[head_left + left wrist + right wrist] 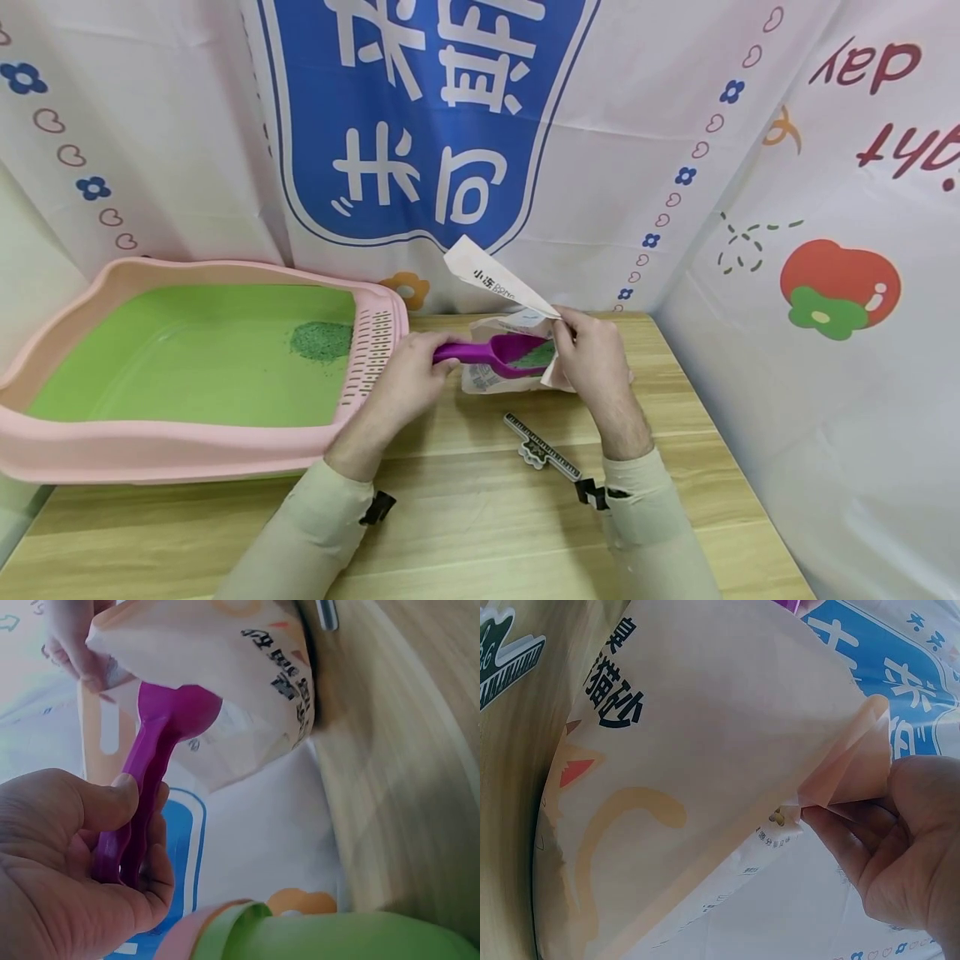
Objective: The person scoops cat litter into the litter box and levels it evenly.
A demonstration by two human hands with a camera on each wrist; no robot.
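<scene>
My left hand (408, 375) grips the handle of a purple scoop (468, 353), fingers and thumb wrapped round it in the left wrist view. The scoop's bowl reaches into the mouth of a pale cat litter bag (247, 667), its tip hidden by the bag in that view. Green litter (536, 358) shows inside the bag. With thumb and fingers, my right hand (596, 358) pinches the bag's upper edge, also seen in the right wrist view, where the bag (705, 742) shows its printed side. A strip of the bag's top with a handle slot (109, 727) stands up.
Left of the bag stands a pink-rimmed litter box (225, 435) with a green inside and a small pile of green litter (321, 340). A long toothed clip (542, 448) lies on the wooden table (465, 525) before the bag. A printed cloth (600, 167) hangs behind.
</scene>
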